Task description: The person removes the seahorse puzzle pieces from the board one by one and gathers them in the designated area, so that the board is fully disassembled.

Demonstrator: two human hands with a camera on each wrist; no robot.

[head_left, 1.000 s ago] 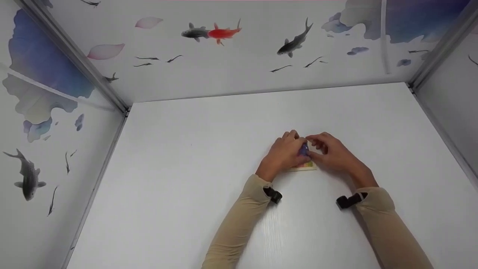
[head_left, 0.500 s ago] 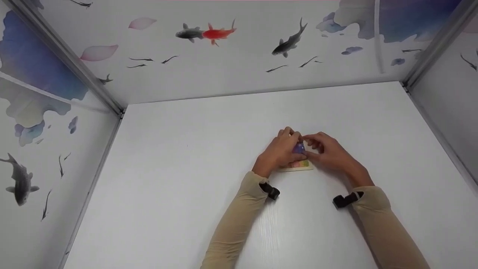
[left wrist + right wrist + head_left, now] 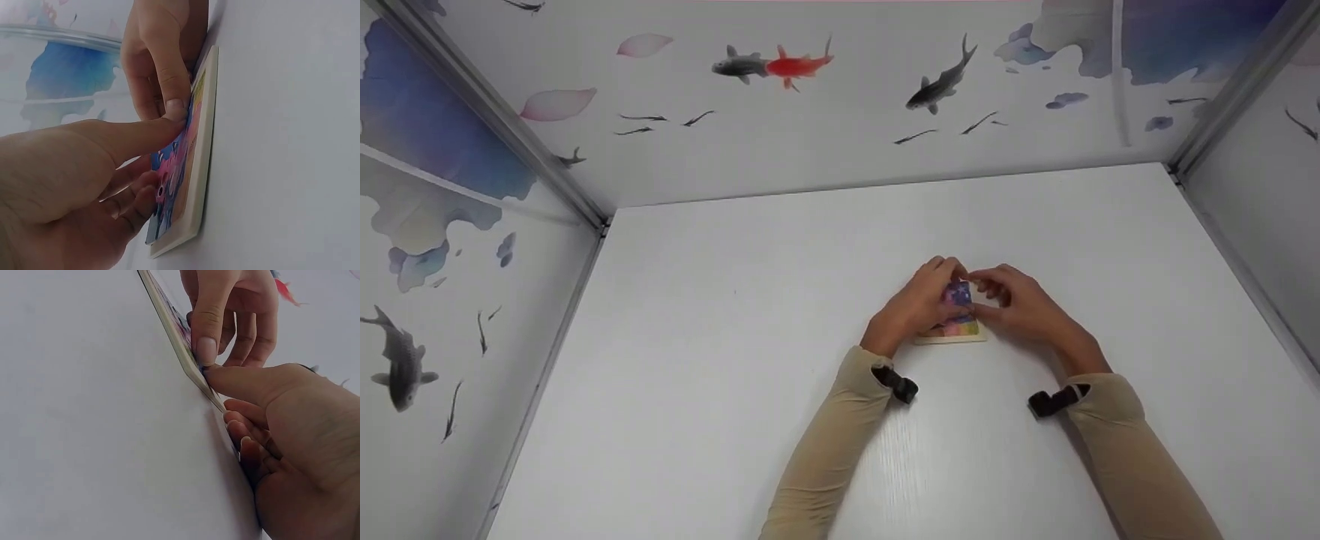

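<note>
A small, flat picture board [image 3: 960, 328] lies on the white table, its picture blue, purple and pink inside a cream rim [image 3: 201, 185]. In the left wrist view, the picture layer [image 3: 179, 163] stands slightly proud of the cream base at the near corner. My left hand [image 3: 913, 304] arches over the board's left part and holds the picture, thumb across it and fingers bent at the far side. From the right, my right hand [image 3: 1024, 309] grips the board's right edge between thumb and fingers. Both thumb tips meet at that edge. The hands hide much of the picture.
White panels [image 3: 825, 142] printed with fish and petals enclose the table [image 3: 720, 337] at the back and sides, with metal posts at the corners. Black wrist cameras [image 3: 1054, 403] sit at both beige sleeves.
My left hand has shifted slightly left, so more of the picture and its lower rim shows. The right hand stays at the right edge. The head view has turned slightly.
</note>
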